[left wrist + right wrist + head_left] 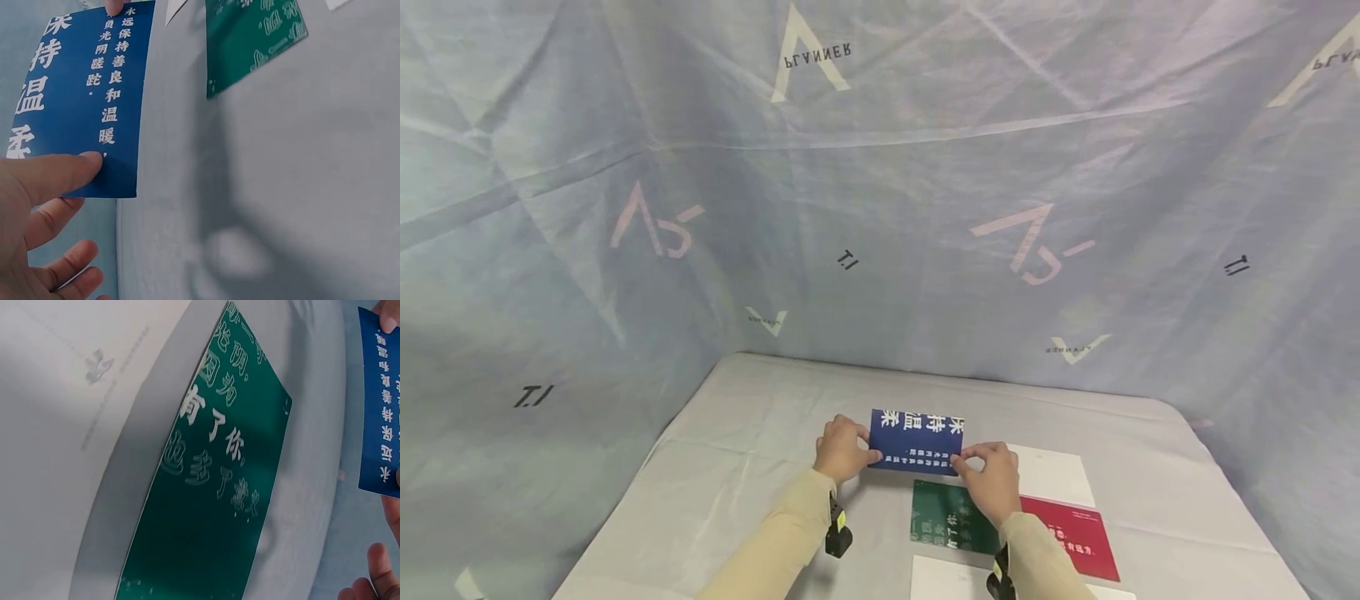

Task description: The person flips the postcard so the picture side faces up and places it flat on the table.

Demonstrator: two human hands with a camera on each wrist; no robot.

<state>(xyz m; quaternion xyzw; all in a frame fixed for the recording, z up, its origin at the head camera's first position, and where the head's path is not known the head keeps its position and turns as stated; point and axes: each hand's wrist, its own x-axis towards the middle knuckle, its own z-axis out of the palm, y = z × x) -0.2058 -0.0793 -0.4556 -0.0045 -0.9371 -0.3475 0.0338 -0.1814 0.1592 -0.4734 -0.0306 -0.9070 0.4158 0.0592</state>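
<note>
A blue card with white Chinese writing is held up above the table by both hands. My left hand pinches its left end, with the thumb lying over the printed face in the left wrist view. At the opposite end, my right hand pinches the lower right corner. Just below the blue card, a green card lies on the table, partly covered by the right hand. The right wrist view shows the green card closely, with only part of the blue card at the edge.
Right of the green card lies a red card, partly hidden by the right forearm. A white card lies behind it, and another white card is at the front edge of view. Pale cloth covers the table; a printed curtain hangs behind.
</note>
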